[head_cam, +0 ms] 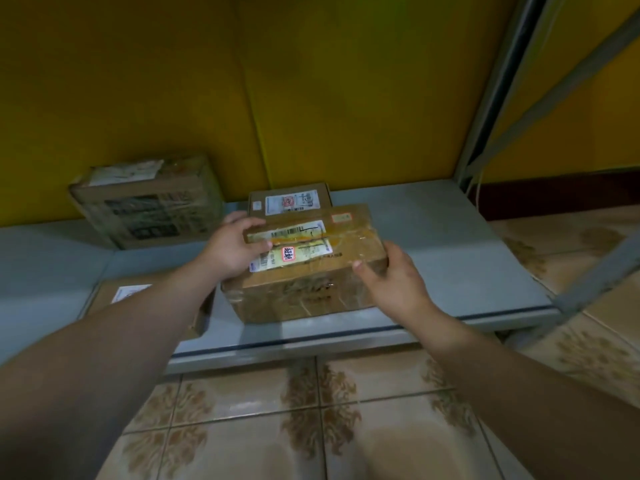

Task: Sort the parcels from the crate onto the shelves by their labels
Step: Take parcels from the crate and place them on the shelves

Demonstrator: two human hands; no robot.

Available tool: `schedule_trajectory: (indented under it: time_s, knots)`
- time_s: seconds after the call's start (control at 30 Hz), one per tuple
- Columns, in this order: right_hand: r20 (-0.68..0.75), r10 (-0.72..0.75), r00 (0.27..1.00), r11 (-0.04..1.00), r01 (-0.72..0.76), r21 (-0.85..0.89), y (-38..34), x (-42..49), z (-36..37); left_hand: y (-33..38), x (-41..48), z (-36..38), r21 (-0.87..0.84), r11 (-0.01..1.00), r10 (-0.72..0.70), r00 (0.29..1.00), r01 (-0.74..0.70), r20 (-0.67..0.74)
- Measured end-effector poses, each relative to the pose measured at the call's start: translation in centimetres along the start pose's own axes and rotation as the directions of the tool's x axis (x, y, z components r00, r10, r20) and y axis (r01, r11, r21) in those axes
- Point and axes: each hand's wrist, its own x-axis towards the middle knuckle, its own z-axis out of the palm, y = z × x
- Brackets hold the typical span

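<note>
Head, four parcels (304, 296), left hand (235, 247), right hand (391, 278)

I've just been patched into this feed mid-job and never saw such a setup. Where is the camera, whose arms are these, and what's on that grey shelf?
No machine here: a person sorts parcels with bare hands. The one picture comes from a camera worn on their head, looking forward and down, so both arms are theirs. The left hand grips the left end of a taped brown parcel, thumb on its top labels; the right hand holds its near right corner. It is at a low grey shelf; whether it rests there yet I cannot tell. Behind it sits a small labelled box, at the back left a larger box against the yellow wall, and beside the left forearm a flat box, partly hidden. Below is tiled floor.
</note>
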Motion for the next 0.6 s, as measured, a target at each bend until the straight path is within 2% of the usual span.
schedule_trajectory:
  time_s: [0.1,0.17,0.23,0.3,0.4,0.6]
  knots:
    - [0.086,-0.012,0.996,1.000,0.011,0.019,1.1,0.0,0.5,1.2,-1.3,0.4,0.192,0.974,0.133,0.988,-0.116,-0.074]
    - [0.143,0.005,0.990,0.999,0.001,-0.044,2.2,-0.3,0.6,2.6,-3.3,1.0,0.304,0.937,0.162,0.985,-0.172,0.057]
    - [0.185,0.046,0.982,0.979,-0.007,-0.204,3.7,-0.6,0.5,3.1,-4.7,2.0,0.474,0.861,0.083,0.971,-0.184,0.225]
    - [0.221,0.063,0.973,0.921,0.029,-0.388,5.3,-0.8,0.6,2.7,-5.1,2.7,0.603,0.771,0.054,0.964,-0.205,0.259]
    - [0.246,0.033,0.969,0.779,0.129,-0.614,7.3,-0.4,0.8,2.3,-4.9,3.0,0.621,0.762,0.073,0.977,-0.183,0.199]
    - [0.272,0.094,0.958,0.677,0.139,-0.723,8.6,0.2,1.2,1.7,-6.3,2.7,0.626,0.762,0.063,0.981,-0.166,0.183]
